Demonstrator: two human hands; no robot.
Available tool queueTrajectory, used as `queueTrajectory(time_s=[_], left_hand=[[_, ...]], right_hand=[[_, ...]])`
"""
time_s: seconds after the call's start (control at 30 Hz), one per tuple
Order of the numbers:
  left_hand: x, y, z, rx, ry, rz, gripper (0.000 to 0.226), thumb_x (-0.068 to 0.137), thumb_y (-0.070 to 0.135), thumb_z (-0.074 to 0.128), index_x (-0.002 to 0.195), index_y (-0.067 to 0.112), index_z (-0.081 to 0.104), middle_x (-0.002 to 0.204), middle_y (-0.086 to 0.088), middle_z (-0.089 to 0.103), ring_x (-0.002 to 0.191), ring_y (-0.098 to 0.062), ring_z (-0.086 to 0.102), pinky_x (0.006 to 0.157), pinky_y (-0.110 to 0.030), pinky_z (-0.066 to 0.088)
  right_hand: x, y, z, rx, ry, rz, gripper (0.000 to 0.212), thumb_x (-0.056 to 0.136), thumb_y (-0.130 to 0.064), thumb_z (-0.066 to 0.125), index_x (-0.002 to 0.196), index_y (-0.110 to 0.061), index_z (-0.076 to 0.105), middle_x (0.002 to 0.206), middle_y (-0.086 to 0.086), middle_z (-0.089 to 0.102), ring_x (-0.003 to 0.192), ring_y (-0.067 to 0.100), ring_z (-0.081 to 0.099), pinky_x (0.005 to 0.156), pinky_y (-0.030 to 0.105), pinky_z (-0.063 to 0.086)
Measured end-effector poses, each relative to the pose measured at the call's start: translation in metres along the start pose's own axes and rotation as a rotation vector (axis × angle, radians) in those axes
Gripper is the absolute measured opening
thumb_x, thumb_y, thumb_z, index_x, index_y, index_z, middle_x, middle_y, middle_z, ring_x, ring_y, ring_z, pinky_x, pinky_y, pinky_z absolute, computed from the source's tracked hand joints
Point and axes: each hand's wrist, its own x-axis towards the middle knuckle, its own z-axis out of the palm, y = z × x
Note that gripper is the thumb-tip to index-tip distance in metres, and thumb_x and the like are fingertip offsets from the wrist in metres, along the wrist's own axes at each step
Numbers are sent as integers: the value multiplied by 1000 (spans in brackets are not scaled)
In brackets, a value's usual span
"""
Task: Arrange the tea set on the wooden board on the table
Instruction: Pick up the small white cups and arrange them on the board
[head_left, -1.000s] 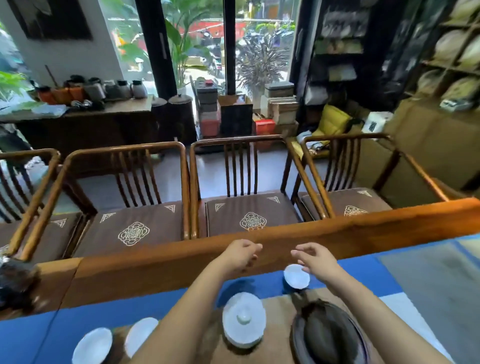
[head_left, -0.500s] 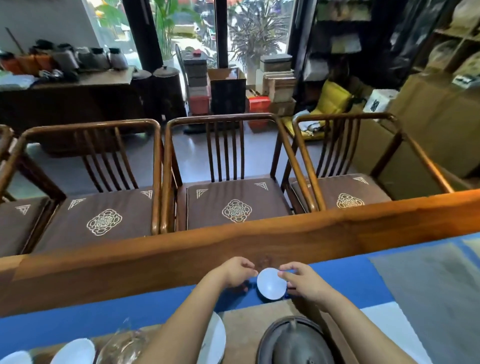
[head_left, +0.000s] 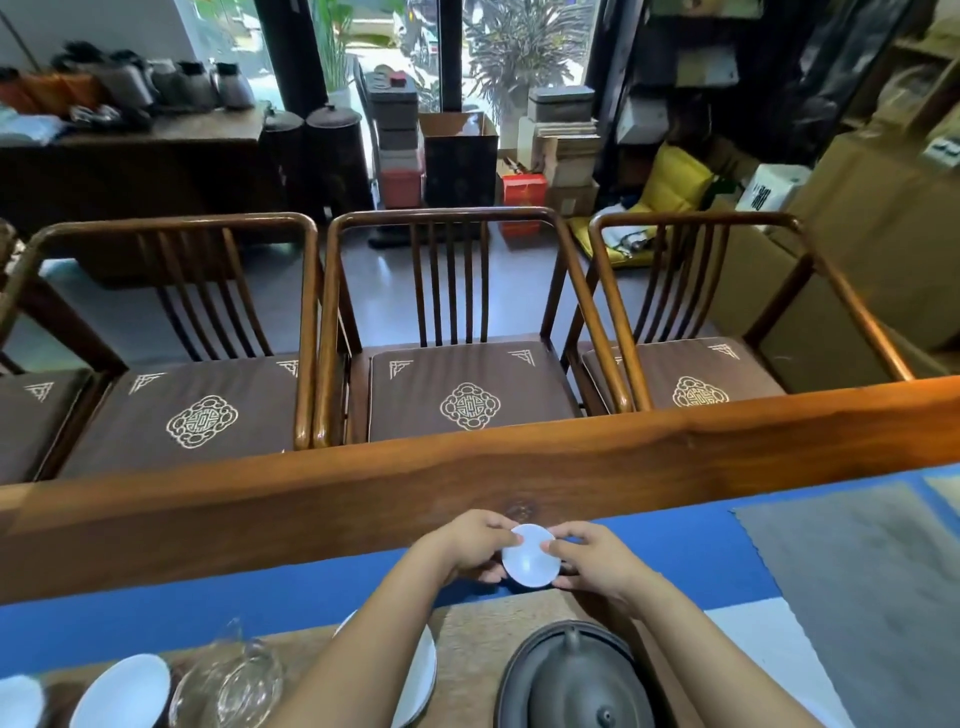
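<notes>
A small white teacup (head_left: 531, 562) sits over the blue runner just beyond the far edge of the wooden board (head_left: 470, 639). My left hand (head_left: 467, 545) grips its left rim and my right hand (head_left: 589, 558) grips its right rim. On the board, a dark round teapot (head_left: 576, 680) stands at the lower right. A white lidded dish (head_left: 418, 675) lies partly hidden under my left forearm. A clear glass pitcher (head_left: 228, 680) and two white cups (head_left: 122, 691) stand at the lower left.
The blue runner (head_left: 208, 603) covers the wooden table (head_left: 311, 499). A grey cloth (head_left: 857, 561) lies at the right. Three wooden chairs (head_left: 467, 332) with brown cushions stand beyond the table's far edge. Boxes and shelves fill the room behind.
Both hands have closed in on the small white cup, which now sits between them. The camera has tilted so the board's items sit lower in view.
</notes>
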Motion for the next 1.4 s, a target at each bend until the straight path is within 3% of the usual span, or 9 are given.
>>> queueTrajectory(time_s=[0.3, 0.43, 0.57, 0.63, 0.8, 0.93, 1.17, 1.27, 1.4], left_hand=[[-67, 30, -30, -19, 127, 113, 30, 92, 34, 55, 117, 20, 64, 97, -3, 63, 70, -13, 54, 62, -21, 49], [-128, 48, -65, -63, 220, 218, 33, 92, 34, 56, 119, 17, 63, 86, 0, 61, 70, -11, 53, 59, -21, 46], [-191, 35, -110, -51, 305, 245, 35, 92, 34, 56, 119, 14, 64, 92, -5, 64, 67, -14, 57, 55, -23, 50], [-225, 20, -128, -95, 324, 234, 29, 93, 32, 55, 112, 12, 62, 75, -1, 64, 58, -11, 57, 55, -23, 50], [-303, -39, -153, -133, 358, 192, 27, 93, 36, 53, 112, 20, 64, 82, 2, 65, 68, -9, 58, 65, -23, 48], [-344, -97, -163, -185, 430, 136, 33, 90, 40, 56, 115, 20, 63, 94, -1, 64, 81, -13, 61, 64, -25, 51], [-356, -182, -154, -217, 407, 39, 44, 93, 40, 50, 125, 12, 58, 101, -10, 66, 76, -15, 62, 58, -22, 47], [-350, -200, -143, -138, 407, 4, 45, 96, 38, 44, 127, 7, 55, 103, -18, 65, 75, -25, 61, 58, -36, 52], [-335, -219, -136, -180, 402, -72, 37, 97, 40, 42, 124, 18, 56, 92, -2, 58, 77, -14, 56, 56, -21, 49]], right_hand=[[-28, -60, 25, -16, -49, -133, 10, 88, -16, 64, 94, -10, 70, 90, 15, 64, 79, 21, 58, 75, 31, 59], [-66, -119, 62, -72, -97, -247, 18, 90, -12, 62, 103, -1, 66, 85, 15, 65, 60, 15, 62, 59, 21, 56], [-103, -152, 117, -198, -121, -339, 13, 87, -20, 66, 94, -9, 68, 90, 14, 67, 71, 25, 66, 78, 29, 57], [-120, -156, 151, -182, -134, -340, 17, 87, -21, 66, 98, -7, 68, 92, 14, 68, 76, 26, 68, 87, 37, 56], [-158, -139, 238, -105, -202, -311, 27, 89, -12, 64, 110, 5, 62, 89, 14, 65, 71, 18, 65, 65, 21, 58], [-177, -109, 297, -129, -229, -278, 26, 87, -14, 66, 103, 6, 62, 93, 21, 60, 82, 29, 61, 86, 44, 56], [-196, -38, 354, -167, -226, -149, 5, 88, -10, 62, 87, -6, 59, 89, 15, 59, 68, 18, 59, 58, 24, 53], [-194, -11, 360, -179, -200, -116, 5, 88, -9, 61, 83, -8, 60, 96, 18, 63, 77, 22, 61, 65, 29, 54], [-189, 14, 366, -183, -172, -100, 10, 88, -10, 63, 96, -7, 58, 96, 15, 62, 87, 25, 63, 74, 34, 57]])
